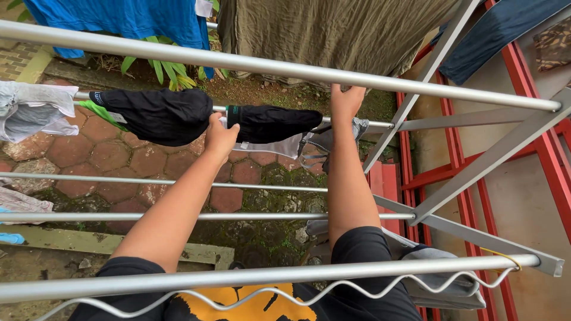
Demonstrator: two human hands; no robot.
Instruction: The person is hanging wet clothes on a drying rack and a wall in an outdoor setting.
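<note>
The silver drying rack (285,65) is carrying two black garments (157,114) on its far rail, each bearing a small label at its left end. The left hand (220,138) is pinching cloth between them; the right hand (346,102) is gripping grey cloth (324,141) just beside.
</note>
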